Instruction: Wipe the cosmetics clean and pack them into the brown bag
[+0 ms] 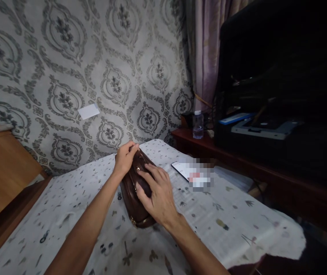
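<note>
A dark brown leather bag (131, 204) with gold-coloured zips and fittings lies on the white patterned cloth, its length running away from me. At its far end, my left hand (125, 158) is closed on the bag's edge, thumb and fingers bent together. Across the bag's top and right side rests my right hand (159, 191), its fingers spread and touching the leather near a small gold fitting. The palm side of the right hand and part of the bag beneath it are hidden.
A phone (180, 170), partly blurred out, lies right of the bag on the cloth (209, 217). Beyond it, a dark red shelf (180, 135) carries a clear bottle (198, 126). Wooden furniture (8, 172) stands at left, and a patterned wall rises behind.
</note>
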Demonstrator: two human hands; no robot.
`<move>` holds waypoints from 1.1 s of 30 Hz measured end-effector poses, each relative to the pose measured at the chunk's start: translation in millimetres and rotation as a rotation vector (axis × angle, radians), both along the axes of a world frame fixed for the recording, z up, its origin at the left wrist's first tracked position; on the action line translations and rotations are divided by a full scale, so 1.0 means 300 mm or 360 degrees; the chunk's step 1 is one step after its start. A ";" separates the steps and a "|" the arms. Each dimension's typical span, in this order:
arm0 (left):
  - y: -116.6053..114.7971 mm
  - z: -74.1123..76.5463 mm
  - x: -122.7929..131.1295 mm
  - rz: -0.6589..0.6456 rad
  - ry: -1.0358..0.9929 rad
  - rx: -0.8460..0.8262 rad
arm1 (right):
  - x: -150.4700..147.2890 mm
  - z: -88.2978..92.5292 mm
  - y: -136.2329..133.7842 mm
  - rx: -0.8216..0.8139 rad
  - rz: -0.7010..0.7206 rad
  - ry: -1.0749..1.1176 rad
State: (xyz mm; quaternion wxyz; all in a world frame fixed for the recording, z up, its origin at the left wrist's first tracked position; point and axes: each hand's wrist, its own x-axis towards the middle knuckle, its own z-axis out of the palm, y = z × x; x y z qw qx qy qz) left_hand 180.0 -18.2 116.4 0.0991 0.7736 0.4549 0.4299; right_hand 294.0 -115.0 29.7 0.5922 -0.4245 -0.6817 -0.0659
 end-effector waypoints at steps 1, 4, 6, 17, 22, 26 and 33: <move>-0.003 0.002 -0.002 -0.0037 -0.0018 -0.0015 | 0.001 0.000 0.000 0.0003 0.0005 -0.0002; -0.017 0.008 -0.018 -0.0118 -0.0070 -0.0042 | 0.002 -0.001 0.000 0.0015 0.0017 0.0002; -0.026 0.012 -0.045 -0.0067 -0.0064 -0.0002 | 0.001 -0.003 0.001 0.0025 0.0020 0.0022; -0.034 -0.020 -0.215 0.0249 0.0151 0.0022 | 0.008 -0.014 0.015 0.0076 0.0036 0.0010; -0.035 -0.033 -0.209 0.0254 0.0042 -0.0021 | 0.005 -0.019 0.020 0.0073 0.0025 0.0007; -0.053 -0.030 -0.201 0.0195 0.0000 -0.0083 | 0.003 -0.020 0.019 0.0080 0.0014 0.0016; -0.094 -0.011 -0.181 0.0032 0.0042 -0.0200 | 0.005 -0.013 0.016 0.0067 0.0026 0.0020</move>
